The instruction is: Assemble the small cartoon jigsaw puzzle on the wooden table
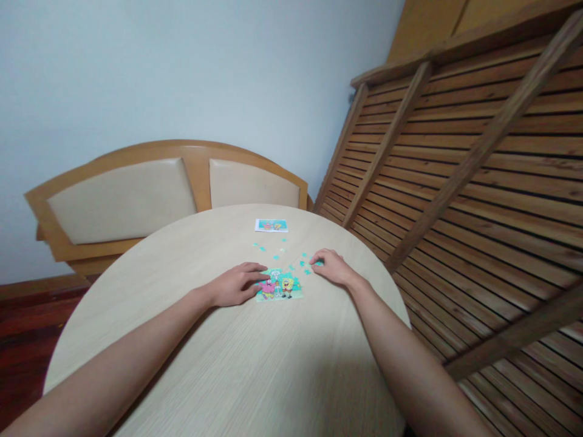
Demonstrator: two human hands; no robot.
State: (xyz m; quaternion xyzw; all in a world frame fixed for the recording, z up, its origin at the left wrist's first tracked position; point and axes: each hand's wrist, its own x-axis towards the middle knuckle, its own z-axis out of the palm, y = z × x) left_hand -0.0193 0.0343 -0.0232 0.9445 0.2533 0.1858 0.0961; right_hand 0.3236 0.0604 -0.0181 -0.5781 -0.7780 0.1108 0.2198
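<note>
A small, partly built cartoon jigsaw puzzle (282,286) lies on the round pale wooden table (191,340). My left hand (237,284) rests flat on the table with its fingers stretched onto the puzzle's left edge. My right hand (331,264) is to the right of the puzzle, fingers curled and pinching a teal piece (317,262) among several loose teal pieces (304,263). More loose pieces (261,247) lie farther back on the table.
A small picture card (271,226) lies near the table's far edge. Behind the table stands a wooden bench with cream cushions (136,197). A slatted wooden frame (464,176) leans along the right side, close to the table's edge.
</note>
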